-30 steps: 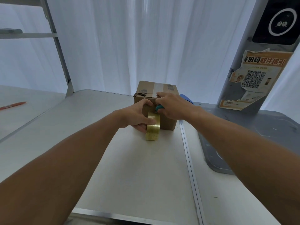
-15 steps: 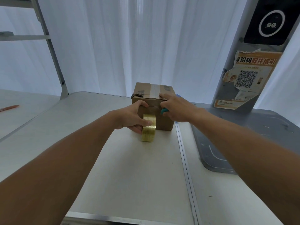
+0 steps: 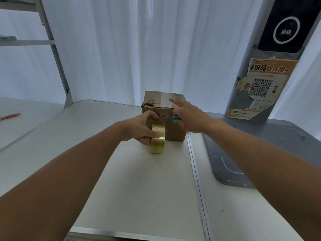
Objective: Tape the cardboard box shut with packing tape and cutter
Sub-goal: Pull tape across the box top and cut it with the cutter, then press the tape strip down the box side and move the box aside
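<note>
A small brown cardboard box (image 3: pixel 173 129) stands on the white table (image 3: pixel 139 180), with a strip of clear tape along its top seam. My left hand (image 3: pixel 139 129) grips a yellowish roll of packing tape (image 3: pixel 157 138) upright against the box's front face. My right hand (image 3: pixel 189 117) holds a teal cutter (image 3: pixel 174 118) in its curled lower fingers at the box's right front edge. Its index finger stretches out over the taped top.
A grey pillar (image 3: pixel 271 66) with an orange QR-code poster and a dark screen rises at the right from a grey base plate (image 3: pixel 260 145). A metal seam runs down the table beside the box. A red pen (image 3: pixel 10 116) lies far left. White curtains hang behind.
My right hand's index finger has lifted from the box's front top edge and now reaches over the taped top. The left hand and tape roll stay at the box front.
</note>
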A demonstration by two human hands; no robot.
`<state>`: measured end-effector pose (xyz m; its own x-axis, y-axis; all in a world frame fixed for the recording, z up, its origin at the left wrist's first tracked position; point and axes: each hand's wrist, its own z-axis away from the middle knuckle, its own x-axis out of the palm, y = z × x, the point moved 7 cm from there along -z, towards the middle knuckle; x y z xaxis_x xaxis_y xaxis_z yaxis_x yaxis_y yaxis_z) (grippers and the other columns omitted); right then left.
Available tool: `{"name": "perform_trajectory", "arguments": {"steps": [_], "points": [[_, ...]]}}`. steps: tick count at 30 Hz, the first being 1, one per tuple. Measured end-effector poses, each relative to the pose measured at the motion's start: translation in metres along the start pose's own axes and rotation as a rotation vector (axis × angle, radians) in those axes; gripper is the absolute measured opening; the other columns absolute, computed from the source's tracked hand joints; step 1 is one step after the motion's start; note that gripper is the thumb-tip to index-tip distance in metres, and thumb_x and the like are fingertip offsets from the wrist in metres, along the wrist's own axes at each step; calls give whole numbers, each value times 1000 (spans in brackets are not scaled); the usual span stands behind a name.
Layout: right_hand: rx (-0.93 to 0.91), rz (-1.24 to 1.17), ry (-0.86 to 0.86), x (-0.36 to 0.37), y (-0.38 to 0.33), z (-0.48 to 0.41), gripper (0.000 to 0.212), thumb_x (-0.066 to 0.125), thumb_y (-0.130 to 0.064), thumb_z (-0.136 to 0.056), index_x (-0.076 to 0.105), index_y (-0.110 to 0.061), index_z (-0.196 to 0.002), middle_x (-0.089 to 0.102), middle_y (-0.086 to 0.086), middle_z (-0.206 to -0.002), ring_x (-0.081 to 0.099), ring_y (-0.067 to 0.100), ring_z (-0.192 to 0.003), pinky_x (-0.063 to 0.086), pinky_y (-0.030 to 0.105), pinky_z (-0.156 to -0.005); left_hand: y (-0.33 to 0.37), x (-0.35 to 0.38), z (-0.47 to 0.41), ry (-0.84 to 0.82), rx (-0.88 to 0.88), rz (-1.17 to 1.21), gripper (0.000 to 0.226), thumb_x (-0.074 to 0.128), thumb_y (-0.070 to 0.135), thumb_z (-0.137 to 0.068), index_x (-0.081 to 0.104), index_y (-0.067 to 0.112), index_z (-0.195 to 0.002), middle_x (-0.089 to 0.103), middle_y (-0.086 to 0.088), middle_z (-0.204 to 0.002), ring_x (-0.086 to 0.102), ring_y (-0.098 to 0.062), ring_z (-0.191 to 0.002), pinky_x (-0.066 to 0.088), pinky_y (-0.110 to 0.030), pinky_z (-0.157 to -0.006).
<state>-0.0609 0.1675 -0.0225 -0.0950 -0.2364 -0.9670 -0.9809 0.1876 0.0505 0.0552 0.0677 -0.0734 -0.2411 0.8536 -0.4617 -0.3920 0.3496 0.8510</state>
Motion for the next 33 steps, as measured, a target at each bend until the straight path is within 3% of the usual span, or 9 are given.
{"name": "perform_trajectory", "arguments": {"steps": [3, 7, 11, 13, 17, 20, 24, 28, 33], "points": [[-18, -31, 0, -3, -3, -4, 11, 59, -19, -94, 64, -10, -97, 24, 8, -161, 7, 28, -151, 18, 49, -121, 0, 1, 3, 1, -2, -3, 67, 78, 17, -83, 39, 35, -133, 57, -8, -119, 74, -27, -84, 63, -33, -70], [-39, -99, 65, -9, -11, -4, 18, 56, -18, -93, 65, -10, -106, 35, 8, -155, 21, 28, -146, 24, 46, -118, 3, 0, 7, 12, 5, -32, 68, 77, 17, -84, 37, 34, -137, 58, -10, -115, 73, -22, -77, 63, -33, -70], [-70, -132, 134, -17, -21, 1, 23, 61, -26, -92, 69, -8, -103, 56, 7, -115, 50, 20, -105, 48, 29, -88, 8, 1, 9, 2, -7, -137, 71, 78, 20, -84, 35, 29, -140, 60, -13, -115, 72, -23, -78, 63, -34, -71], [-40, -184, 113, -15, -21, 3, 22, 61, -24, -91, 70, -7, -101, 58, 6, -96, 54, 17, -84, 44, 22, -69, 12, -1, 11, 7, -18, -181, 69, 79, 23, -82, 35, 22, -136, 65, -17, -108, 69, -22, -75, 63, -32, -69], [106, -407, -94, 5, -10, 7, 22, 60, -26, -93, 70, -7, -92, 58, -3, -70, 51, 10, -61, 40, 18, -58, 26, -2, 21, -21, 2, -423, 57, 80, 27, -81, 51, 5, -124, 66, -15, -104, 63, -23, -87, 57, -32, -78], [194, -571, -331, 26, -10, 16, 23, 60, -30, -94, 71, -9, -91, 63, -3, -75, 56, 7, -64, 43, 15, -58, 23, 8, 27, -100, -63, -634, 60, 81, 32, -78, 58, -1, -122, 70, -16, -114, 66, -30, -107, 54, -38, -92], [260, -577, -556, 56, -17, 32, 23, 62, -26, -93, 65, -9, -109, 67, 6, -98, 60, 8, -70, 48, 17, -59, 14, 25, 29, -185, -134, -715, 69, 81, 35, -78, 52, 8, -134, 60, -7, -125, 59, -28, -118, 53, -38, -98], [332, -657, -675, 80, -23, 45, 22, 66, -21, -91, 60, -10, -108, 68, 11, -100, 67, 11, -65, 54, 19, -56, 4, 38, 29, -220, -166, -787, 80, 83, 38, -74, 38, 23, -139, 44, 1, -125, 52, -23, -115, 54, -35, -95], [409, -753, -739, 91, -26, 54, 28, 71, -15, -87, 61, -7, -112, 69, 17, -109, 75, 23, -73, 62, 31, -72, 5, 45, 27, -254, -146, -808, 78, 83, 35, -76, 38, 23, -138, 44, 1, -123, 53, -21, -111, 55, -33, -92]]}}
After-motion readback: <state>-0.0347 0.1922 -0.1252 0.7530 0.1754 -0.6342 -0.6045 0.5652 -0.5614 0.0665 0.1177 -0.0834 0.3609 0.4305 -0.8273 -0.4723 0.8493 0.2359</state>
